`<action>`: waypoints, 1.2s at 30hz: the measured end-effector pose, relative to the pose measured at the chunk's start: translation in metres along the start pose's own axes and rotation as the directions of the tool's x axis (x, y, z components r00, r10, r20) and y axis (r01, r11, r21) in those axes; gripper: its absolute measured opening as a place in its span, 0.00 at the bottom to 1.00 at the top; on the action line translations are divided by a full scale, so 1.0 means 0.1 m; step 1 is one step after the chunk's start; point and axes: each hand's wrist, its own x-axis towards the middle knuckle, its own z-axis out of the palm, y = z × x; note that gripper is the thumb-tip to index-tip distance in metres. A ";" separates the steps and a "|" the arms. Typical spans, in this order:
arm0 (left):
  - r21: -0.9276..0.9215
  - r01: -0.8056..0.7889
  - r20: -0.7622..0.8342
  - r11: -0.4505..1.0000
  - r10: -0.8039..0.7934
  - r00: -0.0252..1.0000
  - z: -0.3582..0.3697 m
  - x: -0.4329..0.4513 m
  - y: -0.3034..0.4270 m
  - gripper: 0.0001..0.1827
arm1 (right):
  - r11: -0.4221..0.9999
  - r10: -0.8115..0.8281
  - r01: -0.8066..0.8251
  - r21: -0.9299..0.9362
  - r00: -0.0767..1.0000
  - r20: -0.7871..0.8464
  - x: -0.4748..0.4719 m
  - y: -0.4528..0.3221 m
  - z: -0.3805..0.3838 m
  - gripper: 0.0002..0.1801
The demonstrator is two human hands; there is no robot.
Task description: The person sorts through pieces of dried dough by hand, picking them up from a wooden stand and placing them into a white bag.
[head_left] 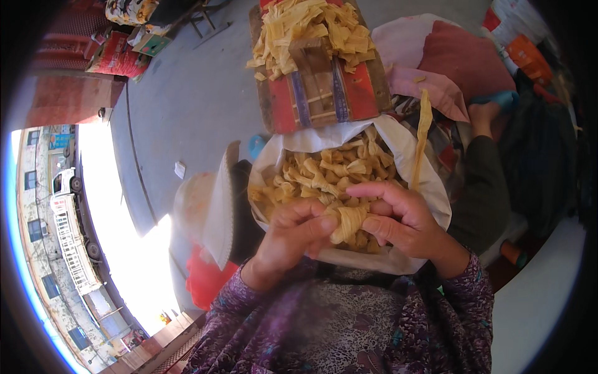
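A folded knot of yellow strip (pixel 351 221), seemingly dried tofu skin, is pinched between my two hands. My left hand (pixel 299 229) grips its left end with thumb and fingers. At the other end, my right hand (pixel 402 219) holds it between thumb and fingers, the index finger extended above. Below and beyond my hands is an open white sack (pixel 420 163) filled with similar knots (pixel 322 175). A long loose strip (pixel 423 135) lies upright along the sack's right side; its lower end disappears behind my right hand.
Beyond the sack, a red-and-brown board (pixel 366 91) bears a heap of loose strips (pixel 313 28) and a wooden block (pixel 315 63). Pink cloth bundles (pixel 462 61) sit at right, near a dark-clad limb (pixel 483 177). A pale brimmed hat (pixel 201 210) is at left.
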 end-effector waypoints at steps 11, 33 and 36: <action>0.180 0.005 -0.186 0.984 0.029 0.982 -0.18 0.03 -0.05 0.09 | 0.708 -0.351 0.287 -0.646 0.936 0.031 -0.20 0.23 -0.09 0.13; 0.844 -0.535 0.514 -0.043 0.354 0.782 -0.20 0.28 0.18 0.08 | 0.393 -0.391 0.310 -0.866 0.909 0.148 -0.01 0.04 -0.26 0.11; 0.889 -0.448 0.366 0.091 0.446 0.817 -0.25 0.60 0.38 0.08 | 0.289 -0.580 0.248 -0.925 0.814 0.038 0.46 0.06 -0.47 0.13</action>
